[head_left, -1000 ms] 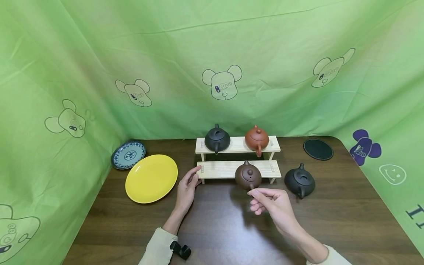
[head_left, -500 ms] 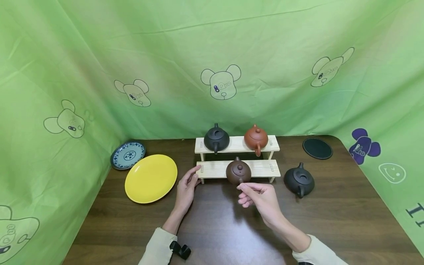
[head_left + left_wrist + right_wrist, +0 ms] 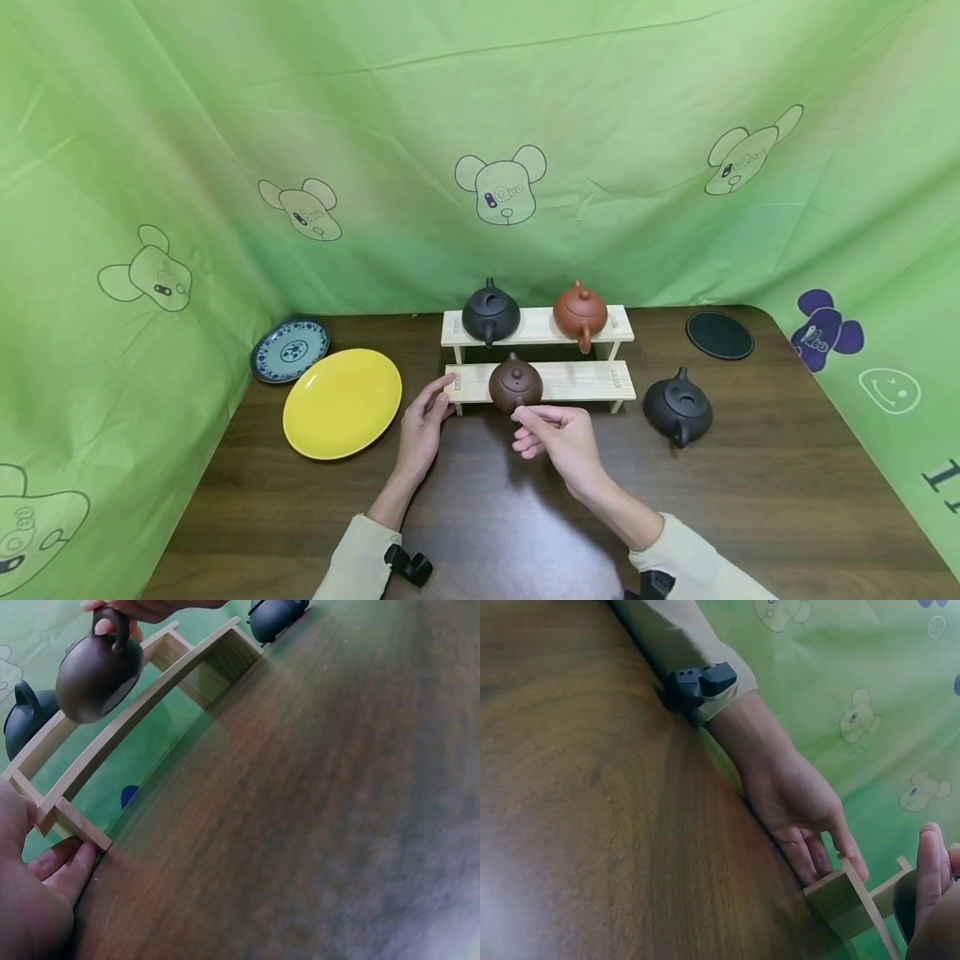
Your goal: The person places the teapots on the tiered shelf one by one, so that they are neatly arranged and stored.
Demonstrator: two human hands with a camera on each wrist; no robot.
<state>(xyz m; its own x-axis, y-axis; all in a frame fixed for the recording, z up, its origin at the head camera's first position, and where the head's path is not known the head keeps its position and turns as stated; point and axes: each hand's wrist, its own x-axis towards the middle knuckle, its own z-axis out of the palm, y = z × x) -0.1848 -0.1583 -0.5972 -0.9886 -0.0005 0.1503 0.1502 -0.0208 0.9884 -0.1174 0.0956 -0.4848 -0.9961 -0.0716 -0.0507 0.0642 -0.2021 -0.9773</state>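
My right hand (image 3: 562, 442) pinches the handle of a dark brown teapot (image 3: 515, 385) between thumb and fingers. In the left wrist view the same teapot (image 3: 91, 679) hangs above the lower shelf, its base showing. My left hand (image 3: 422, 429) grips the left end of the two-tier wooden stand (image 3: 588, 381), some fingers against the leg near the table. On the upper tier sit a black teapot (image 3: 491, 317) at left and a reddish-orange teapot (image 3: 580, 313) at right. The right wrist view shows only part of my right hand (image 3: 930, 889).
Right of the stand, another black teapot (image 3: 678, 410) is on the table, with a dark round coaster (image 3: 720, 336) behind it. A yellow plate (image 3: 342, 404) and a blue patterned plate (image 3: 291, 351) lie at left. Green cloth (image 3: 375, 208) surrounds the table's back and sides.
My right hand has carried the brown teapot leftward in front of and over the lower shelf, from its right half to its left half. My left hand has stayed at the stand's left end.
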